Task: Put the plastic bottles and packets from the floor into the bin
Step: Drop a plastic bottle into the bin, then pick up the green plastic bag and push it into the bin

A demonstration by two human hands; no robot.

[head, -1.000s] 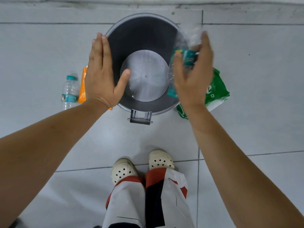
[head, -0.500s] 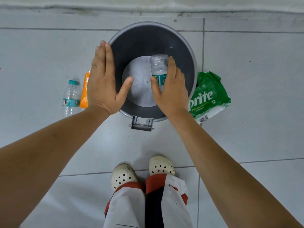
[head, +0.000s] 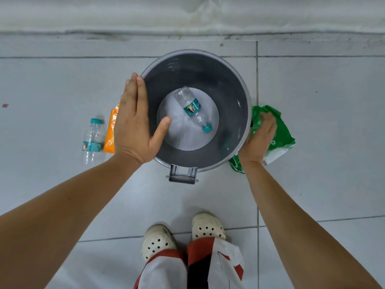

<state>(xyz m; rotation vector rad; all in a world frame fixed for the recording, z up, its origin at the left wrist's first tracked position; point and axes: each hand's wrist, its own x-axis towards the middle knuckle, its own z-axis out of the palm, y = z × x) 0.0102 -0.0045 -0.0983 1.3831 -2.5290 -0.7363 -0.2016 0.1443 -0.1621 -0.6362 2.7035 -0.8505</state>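
Note:
A grey round bin [head: 239,84] stands on the tiled floor, and a clear plastic bottle [head: 192,108] with a teal label and cap lies on its bottom. My left hand [head: 136,122] hovers flat and open over the bin's left rim, holding nothing. My right hand [head: 259,140] lies on a crumpled green packet [head: 281,130] on the floor just right of the bin, fingers curled into it. A second clear bottle [head: 92,140] lies on the floor left of the bin, beside an orange packet [head: 110,132] partly hidden by my left hand.
The bin's metal pedal [head: 182,176] sticks out toward me. My feet in white clogs [head: 183,234] stand just below it. A wall base [head: 187,32] runs along the far side behind the bin.
My right hand let go of the bottle over the bin, and it now lies on the bin's bottom. That hand then moved right and down onto the green packet. My left hand stayed put.

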